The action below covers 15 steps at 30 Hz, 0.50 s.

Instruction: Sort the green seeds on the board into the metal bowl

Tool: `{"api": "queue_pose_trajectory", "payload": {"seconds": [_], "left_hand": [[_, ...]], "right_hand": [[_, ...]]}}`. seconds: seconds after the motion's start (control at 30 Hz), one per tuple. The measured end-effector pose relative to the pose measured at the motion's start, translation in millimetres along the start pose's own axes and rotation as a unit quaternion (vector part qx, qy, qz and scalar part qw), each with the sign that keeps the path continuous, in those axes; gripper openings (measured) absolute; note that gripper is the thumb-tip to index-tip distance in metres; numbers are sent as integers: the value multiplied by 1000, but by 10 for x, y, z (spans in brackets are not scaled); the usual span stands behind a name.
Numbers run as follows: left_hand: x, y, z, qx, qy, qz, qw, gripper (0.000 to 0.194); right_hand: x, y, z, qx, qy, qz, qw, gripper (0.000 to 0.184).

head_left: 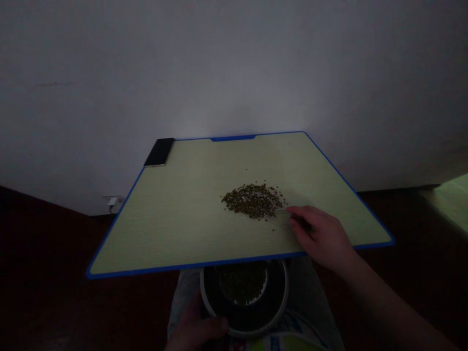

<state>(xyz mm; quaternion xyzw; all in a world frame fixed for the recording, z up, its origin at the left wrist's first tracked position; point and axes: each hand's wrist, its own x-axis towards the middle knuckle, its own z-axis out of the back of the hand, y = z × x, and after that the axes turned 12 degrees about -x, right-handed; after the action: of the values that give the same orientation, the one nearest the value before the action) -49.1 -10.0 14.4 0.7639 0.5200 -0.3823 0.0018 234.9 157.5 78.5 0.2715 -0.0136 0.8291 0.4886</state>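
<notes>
A loose heap of small brownish-green beans or grains (pixel 254 201) lies spread on the pale tabletop (pixel 175 224) with the blue rim. At the heap's near right edge is my right hand (pixel 321 236), thumb and forefinger drawn together. Faint thin pale lines run from these fingertips to the grains, perhaps a clear thin piece; the dim light hides what it is. Below the table's front edge, a round pot or bowl (pixel 244 329) with a light rim rests at my lap, with similar grains inside. My left hand (pixel 199 327) grips its left side, thumb over the rim.
A dark phone (pixel 160 152) lies at the table's far left corner. The table's back edge stands close to a plain wall (pixel 234 68). A plug in a wall socket (pixel 113 201) shows at left. A few stray grains lie apart from the heap.
</notes>
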Motion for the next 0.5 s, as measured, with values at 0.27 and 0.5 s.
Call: {"api": "queue_pose_trajectory", "payload": {"seconds": [0.27, 0.5], "left_hand": [[-7, -28, 4, 29, -16, 2, 999, 114], [-3, -10, -20, 12, -12, 2, 1000, 111]], "right_hand": [[27, 58, -13, 15, -1, 14, 1000, 25], [92, 85, -44, 18, 17, 12, 1000, 28]]}}
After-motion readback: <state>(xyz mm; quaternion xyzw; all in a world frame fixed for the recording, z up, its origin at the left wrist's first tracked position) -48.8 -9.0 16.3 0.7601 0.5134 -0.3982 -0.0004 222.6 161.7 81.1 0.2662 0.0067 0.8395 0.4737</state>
